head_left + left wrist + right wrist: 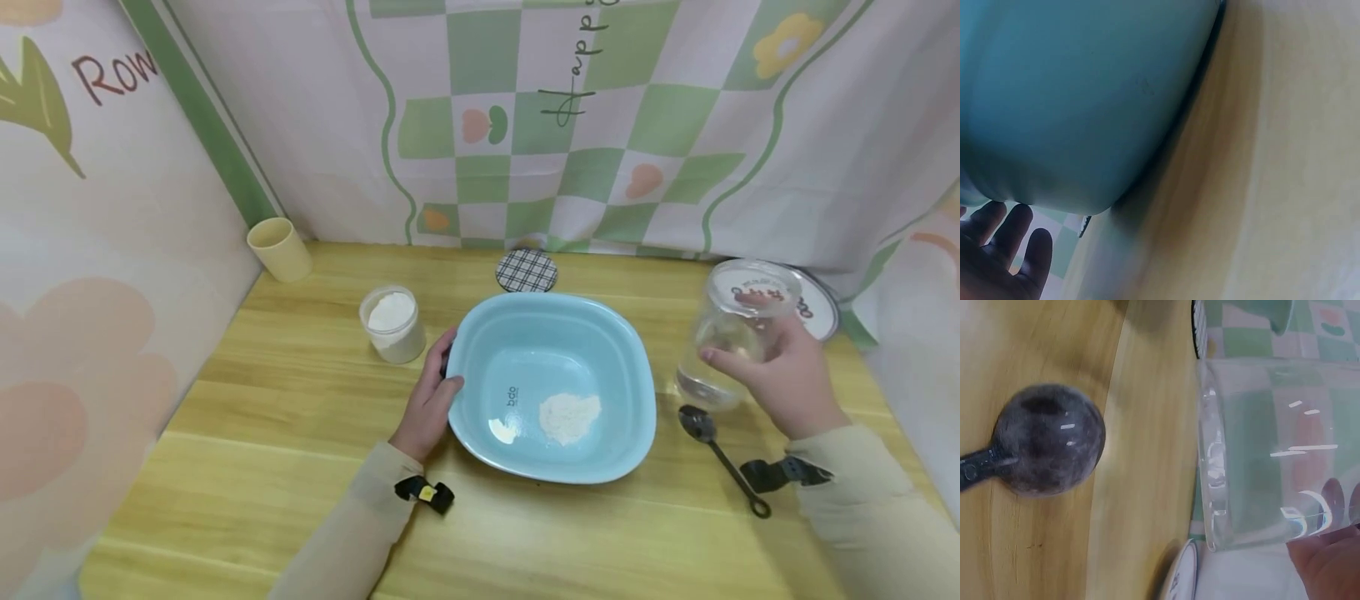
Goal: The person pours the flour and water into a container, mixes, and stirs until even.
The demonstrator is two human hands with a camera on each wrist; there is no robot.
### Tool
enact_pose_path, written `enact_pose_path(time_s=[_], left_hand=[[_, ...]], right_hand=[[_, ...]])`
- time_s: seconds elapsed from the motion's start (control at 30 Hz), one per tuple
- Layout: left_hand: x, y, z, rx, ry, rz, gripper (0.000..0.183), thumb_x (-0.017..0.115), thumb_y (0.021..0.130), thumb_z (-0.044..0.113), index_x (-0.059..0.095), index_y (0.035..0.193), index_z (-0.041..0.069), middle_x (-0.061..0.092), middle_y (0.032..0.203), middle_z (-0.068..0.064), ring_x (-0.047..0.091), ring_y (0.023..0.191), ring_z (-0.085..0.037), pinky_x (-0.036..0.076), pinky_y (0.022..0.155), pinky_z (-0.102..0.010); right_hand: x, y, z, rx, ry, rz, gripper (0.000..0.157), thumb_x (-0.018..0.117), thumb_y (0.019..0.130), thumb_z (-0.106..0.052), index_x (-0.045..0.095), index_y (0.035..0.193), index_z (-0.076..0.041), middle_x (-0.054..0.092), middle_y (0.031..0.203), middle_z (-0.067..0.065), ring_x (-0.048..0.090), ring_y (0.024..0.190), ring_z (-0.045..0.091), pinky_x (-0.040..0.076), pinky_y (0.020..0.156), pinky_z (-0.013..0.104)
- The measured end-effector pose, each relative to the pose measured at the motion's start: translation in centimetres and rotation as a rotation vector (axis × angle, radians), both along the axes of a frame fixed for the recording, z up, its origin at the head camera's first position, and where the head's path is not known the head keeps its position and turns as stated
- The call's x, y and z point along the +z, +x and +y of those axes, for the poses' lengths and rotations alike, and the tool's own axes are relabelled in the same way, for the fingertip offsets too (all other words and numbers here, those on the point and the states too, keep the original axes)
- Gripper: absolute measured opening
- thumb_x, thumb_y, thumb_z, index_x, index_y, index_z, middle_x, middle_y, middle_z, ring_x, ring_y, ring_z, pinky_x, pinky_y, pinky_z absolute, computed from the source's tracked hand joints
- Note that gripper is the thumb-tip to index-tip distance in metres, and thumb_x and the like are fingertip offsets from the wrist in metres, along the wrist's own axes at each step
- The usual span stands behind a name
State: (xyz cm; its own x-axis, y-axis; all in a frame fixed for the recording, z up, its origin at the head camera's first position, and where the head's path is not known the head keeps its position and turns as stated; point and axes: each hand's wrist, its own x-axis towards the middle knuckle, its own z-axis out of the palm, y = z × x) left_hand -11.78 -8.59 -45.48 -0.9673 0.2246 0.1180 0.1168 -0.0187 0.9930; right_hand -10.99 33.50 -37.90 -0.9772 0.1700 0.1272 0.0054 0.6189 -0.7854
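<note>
A light blue basin [551, 308] stands on the table, with a patch of white powder [568, 418] on its floor. My left hand [431, 404] grips the basin's left rim, thumb at the edge and fingers along the outer wall. From below, the left wrist view shows the basin's outer side [1085, 106] and those fingers [1036, 250] against it. To the right of the basin, my right hand [787, 375] holds a tall clear cup [723, 333]. In the right wrist view the cup [1260, 450] appears raised off the tabletop. A black spoon [699, 425] lies just below it.
A clear tub of white powder [393, 327] stands left of the basin. Farther back are a beige cup [281, 250], a checked round coaster [527, 271] and a white round plate [817, 304]. Printed cloth [480, 175] hangs along the table's back edge.
</note>
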Motion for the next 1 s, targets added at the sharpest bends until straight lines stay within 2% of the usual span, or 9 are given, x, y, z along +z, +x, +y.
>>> enact_pose_path(time_s=[0.1, 0.17, 0.27, 0.33, 0.4, 0.5, 0.63, 0.83, 1.0], left_hand=[[0.1, 0.1, 0.0, 0.003, 0.002, -0.017, 0.065, 0.038, 0.099, 0.004, 0.02, 0.16, 0.015, 0.032, 0.159, -0.005, 0.039, 0.142, -0.024, 0.037, 0.115, -0.043], [0.1, 0.2, -0.1, 0.01, -0.003, -0.029, 0.064, 0.039, 0.099, 0.005, 0.02, 0.16, 0.014, 0.033, 0.158, -0.005, 0.039, 0.141, -0.025, 0.038, 0.115, -0.044], [0.1, 0.2, -0.1, 0.016, -0.011, -0.038, 0.064, 0.039, 0.099, 0.005, 0.021, 0.16, 0.015, 0.035, 0.157, -0.005, 0.041, 0.14, -0.025, 0.038, 0.114, -0.044], [0.1, 0.2, -0.1, 0.017, -0.015, -0.036, 0.064, 0.038, 0.099, 0.006, 0.021, 0.16, 0.014, 0.036, 0.156, -0.005, 0.042, 0.139, -0.025, 0.04, 0.113, -0.044], [0.0, 0.1, -0.1, 0.011, -0.016, -0.028, 0.064, 0.038, 0.099, 0.005, 0.021, 0.16, 0.015, 0.036, 0.156, -0.005, 0.042, 0.139, -0.025, 0.04, 0.113, -0.044], [-0.1, 0.1, 0.0, 0.006, -0.022, -0.018, 0.064, 0.038, 0.099, 0.005, 0.021, 0.16, 0.016, 0.033, 0.158, -0.003, 0.04, 0.141, -0.024, 0.038, 0.114, -0.043], [-0.1, 0.2, 0.0, 0.01, -0.03, -0.016, 0.064, 0.038, 0.1, 0.005, 0.021, 0.16, 0.017, 0.03, 0.161, 0.001, 0.035, 0.144, -0.02, 0.033, 0.117, -0.04], [0.0, 0.3, 0.1, 0.007, -0.031, -0.016, 0.065, 0.037, 0.1, 0.004, 0.019, 0.161, 0.016, 0.025, 0.163, 0.002, 0.031, 0.147, -0.018, 0.031, 0.118, -0.037], [0.1, 0.4, 0.3, 0.011, -0.025, -0.003, 0.065, 0.037, 0.1, 0.003, 0.018, 0.161, 0.014, 0.027, 0.163, -0.001, 0.032, 0.146, -0.021, 0.032, 0.117, -0.039]], right_hand=[[0.4, 0.8, -0.3, 0.013, 0.03, -0.019, 0.075, 0.084, 0.082, -0.028, 0.046, 0.146, -0.016, 0.056, 0.109, -0.008, 0.051, 0.083, 0.004, 0.045, 0.064, 0.017], [0.5, 1.3, -0.5, 0.035, 0.032, -0.03, 0.073, 0.084, 0.082, -0.028, 0.048, 0.144, -0.013, 0.057, 0.115, -0.005, 0.051, 0.094, 0.004, 0.044, 0.073, 0.015], [0.8, 2.0, -0.9, 0.074, 0.019, -0.039, 0.076, 0.083, 0.083, -0.024, 0.046, 0.149, -0.018, 0.056, 0.131, -0.001, 0.049, 0.112, 0.004, 0.04, 0.089, 0.016], [1.0, 2.4, -1.0, 0.098, 0.02, -0.039, 0.079, 0.083, 0.083, -0.022, 0.043, 0.151, -0.024, 0.053, 0.139, 0.0, 0.046, 0.116, 0.002, 0.038, 0.09, 0.015], [1.2, 2.9, -1.1, 0.112, 0.031, -0.049, 0.082, 0.083, 0.083, -0.022, 0.041, 0.153, -0.028, 0.051, 0.142, 0.002, 0.046, 0.115, 0.0, 0.039, 0.089, 0.016], [1.4, 3.6, -1.1, 0.135, 0.053, -0.044, 0.085, 0.084, 0.081, -0.022, 0.04, 0.154, -0.027, 0.054, 0.138, 0.004, 0.049, 0.108, -0.002, 0.041, 0.08, 0.012], [1.5, 4.0, -1.3, 0.165, 0.062, -0.055, 0.089, 0.086, 0.079, -0.021, 0.04, 0.155, -0.027, 0.054, 0.136, 0.007, 0.053, 0.103, -0.003, 0.045, 0.078, 0.011], [1.5, 4.6, -1.6, 0.2, 0.107, -0.107, 0.094, 0.087, 0.078, -0.026, 0.035, 0.156, -0.033, 0.05, 0.143, 0.016, 0.053, 0.099, -0.003, 0.05, 0.075, 0.024], [1.3, 5.0, -1.6, 0.226, 0.131, -0.11, 0.096, 0.088, 0.077, -0.026, 0.034, 0.157, -0.031, 0.053, 0.139, 0.02, 0.054, 0.097, -0.001, 0.05, 0.073, 0.025]])
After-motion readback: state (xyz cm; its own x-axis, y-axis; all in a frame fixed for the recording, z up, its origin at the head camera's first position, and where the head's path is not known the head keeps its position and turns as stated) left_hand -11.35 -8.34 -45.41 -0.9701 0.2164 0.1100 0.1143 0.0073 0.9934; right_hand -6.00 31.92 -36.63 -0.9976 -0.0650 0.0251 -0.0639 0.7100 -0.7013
